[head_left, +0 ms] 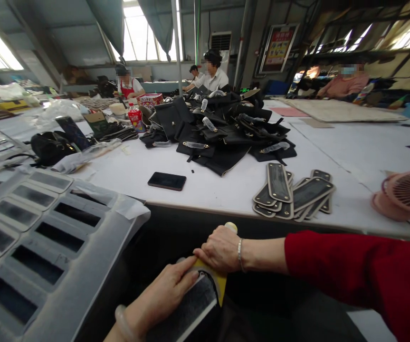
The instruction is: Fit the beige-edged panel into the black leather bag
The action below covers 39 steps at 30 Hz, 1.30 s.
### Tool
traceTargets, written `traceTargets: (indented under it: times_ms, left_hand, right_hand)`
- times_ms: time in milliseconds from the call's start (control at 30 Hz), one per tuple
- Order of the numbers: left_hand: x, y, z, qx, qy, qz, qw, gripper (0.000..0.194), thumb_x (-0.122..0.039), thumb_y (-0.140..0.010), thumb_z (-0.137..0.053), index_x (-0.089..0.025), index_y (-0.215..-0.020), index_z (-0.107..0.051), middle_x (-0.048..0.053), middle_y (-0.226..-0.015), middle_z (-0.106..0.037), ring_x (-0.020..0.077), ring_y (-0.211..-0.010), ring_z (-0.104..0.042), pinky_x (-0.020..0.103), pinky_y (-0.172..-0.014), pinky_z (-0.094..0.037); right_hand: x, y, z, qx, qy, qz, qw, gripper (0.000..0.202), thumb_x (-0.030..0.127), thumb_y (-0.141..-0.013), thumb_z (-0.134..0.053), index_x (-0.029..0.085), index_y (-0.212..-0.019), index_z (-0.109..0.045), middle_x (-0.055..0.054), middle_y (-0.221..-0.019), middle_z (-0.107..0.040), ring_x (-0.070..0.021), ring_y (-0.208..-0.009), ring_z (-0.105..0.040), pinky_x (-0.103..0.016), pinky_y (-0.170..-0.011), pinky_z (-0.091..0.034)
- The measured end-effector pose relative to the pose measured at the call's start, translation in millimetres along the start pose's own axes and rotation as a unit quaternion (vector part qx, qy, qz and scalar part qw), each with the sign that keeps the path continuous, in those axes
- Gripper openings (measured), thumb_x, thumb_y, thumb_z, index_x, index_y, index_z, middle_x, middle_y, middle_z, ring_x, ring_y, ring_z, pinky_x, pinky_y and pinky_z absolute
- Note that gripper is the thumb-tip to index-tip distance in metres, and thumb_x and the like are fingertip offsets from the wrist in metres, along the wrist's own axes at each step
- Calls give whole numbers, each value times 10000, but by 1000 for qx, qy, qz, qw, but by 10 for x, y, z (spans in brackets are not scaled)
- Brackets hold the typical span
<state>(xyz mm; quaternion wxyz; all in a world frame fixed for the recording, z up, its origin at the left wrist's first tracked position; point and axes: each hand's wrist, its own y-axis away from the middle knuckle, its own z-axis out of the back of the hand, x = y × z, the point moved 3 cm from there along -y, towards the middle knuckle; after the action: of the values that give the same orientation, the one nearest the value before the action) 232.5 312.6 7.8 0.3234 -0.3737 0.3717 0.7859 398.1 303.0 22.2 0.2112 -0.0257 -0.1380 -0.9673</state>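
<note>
My right hand [222, 249] is closed around a yellow item with a rounded pale-yellow end [231, 227] above the fist and a flat pointed part below it. Its exact kind is hidden by my fingers. Below the table edge, my left hand [165, 289] grips a dark rectangular panel [190, 304] with a pale edge, fingers bent over its top. The tip of my left thumb meets my right hand. The yellow part lies against the panel's upper end.
At left stands a grey slotted tray [80, 247] bearing several dark panels. On the white table [219, 194] are a phone [166, 181], stacked black panels with light borders [297, 192], a heap of black bags [219, 128] and a pink fan [407, 192]. Several people sit farther back.
</note>
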Motion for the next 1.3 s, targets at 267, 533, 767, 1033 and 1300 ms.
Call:
traceTargets:
  times_ms: [267, 533, 767, 1033, 1300]
  left_hand:
    - [0, 46, -23, -6, -19, -10, 1000, 341, -430, -1007, -382, -247, -1065, -664, 25, -988, -711, 221, -911, -658, 262, -781, -419]
    - [-4, 84, 6, 20, 66, -22, 997, 425, -471, -970, -416, -211, -1105, -722, 13, -1072, -726, 240, -1025, -627, 281, -899, -442]
    - [121, -148, 47, 31, 134, 12, 990, 407, -379, -832, -539, -142, -1068, -771, 37, -926, -755, 194, -786, -614, 266, -738, -463]
    - [104, -208, 68, 10, 142, 49, 989, 382, -312, -681, -635, -147, -982, -802, 27, -748, -722, 160, -650, -520, 246, -584, -404]
    - [85, -220, 52, 12, 95, 66, 993, 318, -290, -699, -578, -169, -889, -802, -15, -607, -597, 139, -583, -468, 243, -524, -341]
  right_hand:
    - [125, 100, -79, -7, -9, -50, 999, 654, 422, -1050, -250, 157, -733, -757, -150, -737, -756, -283, -706, -742, -358, -653, -501]
    - [277, 247, -126, -14, -14, -91, 996, 664, 399, -1049, -201, 170, -771, -759, -152, -778, -761, -287, -721, -743, -349, -647, -499]
    - [265, 422, -209, -9, -84, -118, 989, 683, 428, -1029, -177, 162, -697, -712, -184, -773, -748, -326, -743, -725, -396, -704, -473]
    - [-86, 581, -474, 55, -415, -219, 881, 796, 677, -901, 144, 222, -626, -448, 14, -448, -377, -143, -407, -407, -260, -459, -360]
    - [100, 340, -453, 65, -790, -171, 585, 857, 935, -669, -483, 230, -1156, -499, 89, -644, -367, -82, -495, -282, -204, -473, -250]
